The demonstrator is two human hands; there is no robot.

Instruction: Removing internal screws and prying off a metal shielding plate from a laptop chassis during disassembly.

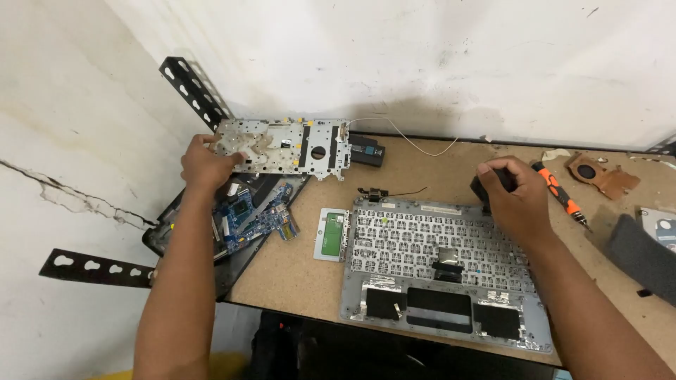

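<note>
My left hand [205, 165] grips the left end of a silver perforated metal plate [296, 146], holding it at the back left of the wooden table, above a blue circuit board [255, 217] lying in a black laptop shell [232, 264]. My right hand [512, 194] is closed around a small black part [482, 187] at the upper right corner of a grey laptop palmrest [436, 271], which lies face down with its keyboard underside showing.
A green-and-grey touchpad board [332, 233] lies left of the palmrest. An orange-and-black screwdriver [560, 193], a copper heatsink with fan [600, 173], a black module [367, 152] and a dark grey pad [644, 257] lie on the table [296, 281]. Black slotted brackets [189, 83] jut from the wall.
</note>
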